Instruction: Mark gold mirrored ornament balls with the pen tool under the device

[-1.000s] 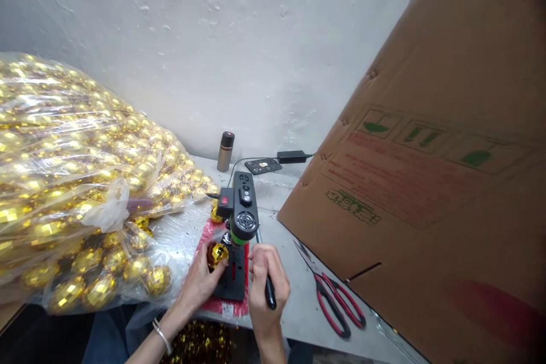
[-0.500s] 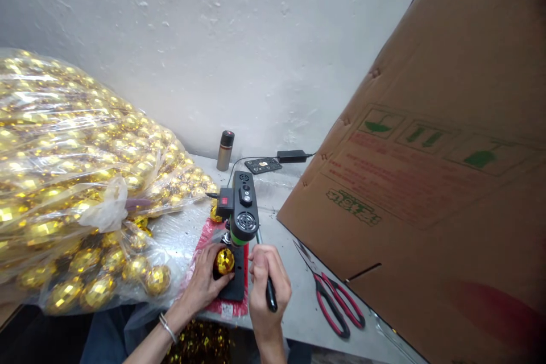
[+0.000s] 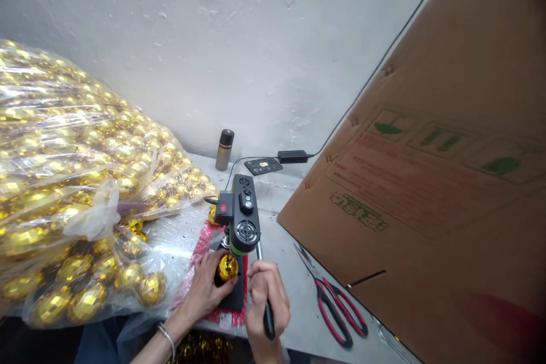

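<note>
A small black machine (image 3: 246, 210) with a flat black base stands on a red plastic sheet (image 3: 187, 290). My left hand (image 3: 205, 287) wraps its thumb and fingers round a shiny gold faceted ball (image 3: 227, 268), just under the machine's head. My right hand (image 3: 267, 301) is closed on the black grip of a lever (image 3: 268, 321), whose metal rod runs up along the machine's right side. Another gold ball (image 3: 212, 215) is partly visible behind the machine.
A big clear bag of gold balls (image 3: 77, 142) fills the left. Red-handled scissors (image 3: 336, 301) lie on the right, beside a large cardboard box (image 3: 418, 182). Behind are a bottle (image 3: 224, 149), a phone (image 3: 263, 165) and a black power adapter (image 3: 293, 156).
The gold ball and my left hand sit slightly lower in the picture, and my right hand with the lever grip has shifted a little down. The view has moved slightly.
</note>
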The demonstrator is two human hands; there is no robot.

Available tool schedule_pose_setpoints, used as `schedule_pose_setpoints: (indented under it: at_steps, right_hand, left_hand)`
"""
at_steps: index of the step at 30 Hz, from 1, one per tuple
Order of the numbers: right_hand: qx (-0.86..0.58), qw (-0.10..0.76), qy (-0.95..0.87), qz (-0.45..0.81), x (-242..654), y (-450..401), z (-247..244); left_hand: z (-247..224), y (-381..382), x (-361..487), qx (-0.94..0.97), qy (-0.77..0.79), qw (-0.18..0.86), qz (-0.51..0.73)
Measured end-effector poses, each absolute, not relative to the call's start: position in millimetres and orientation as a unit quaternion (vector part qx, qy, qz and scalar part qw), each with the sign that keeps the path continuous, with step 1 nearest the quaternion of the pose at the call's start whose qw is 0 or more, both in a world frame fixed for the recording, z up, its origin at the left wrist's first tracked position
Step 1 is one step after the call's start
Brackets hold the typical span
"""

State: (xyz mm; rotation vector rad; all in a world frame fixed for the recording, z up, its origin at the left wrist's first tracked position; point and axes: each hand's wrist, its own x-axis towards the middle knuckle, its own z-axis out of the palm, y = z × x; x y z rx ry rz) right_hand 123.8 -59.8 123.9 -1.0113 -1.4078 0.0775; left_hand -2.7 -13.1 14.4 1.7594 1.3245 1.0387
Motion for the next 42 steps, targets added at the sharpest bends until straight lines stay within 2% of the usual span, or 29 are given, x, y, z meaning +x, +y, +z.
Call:
schedule_pose_setpoints:
  at_steps: [8, 22, 31, 37, 42]
  right_hand:
    - [-0.455, 0.675, -0.58, 0.023, 120.8, -57.4, 88.3]
    - [-0.435, 0.702, -0.564, 0.034, 117.5, -55.9, 83.3]
    - [-0.418, 0.713, -0.564, -0.003, 116.2, -50.0, 81.7]
    - [-0.425, 0.709, -0.563, -0.019, 118.2, -49.1, 76.3]
    - [-0.413, 0.672, -0.613, -0.053, 121.3, -48.5, 64.6]
  left_hand:
    - [19.8, -15.7, -1.8, 0.682, 0.516, 0.345, 0.386]
    - [10.6, -16.9, -1.0, 0.708, 0.511, 0.328, 0.36]
    - [6.8, -15.9, 0.2, 0.725, 0.507, 0.302, 0.356]
    - [5.8, -15.1, 0.7, 0.726, 0.508, 0.29, 0.362]
    - [8.8, -16.2, 1.8, 0.72, 0.512, 0.301, 0.359]
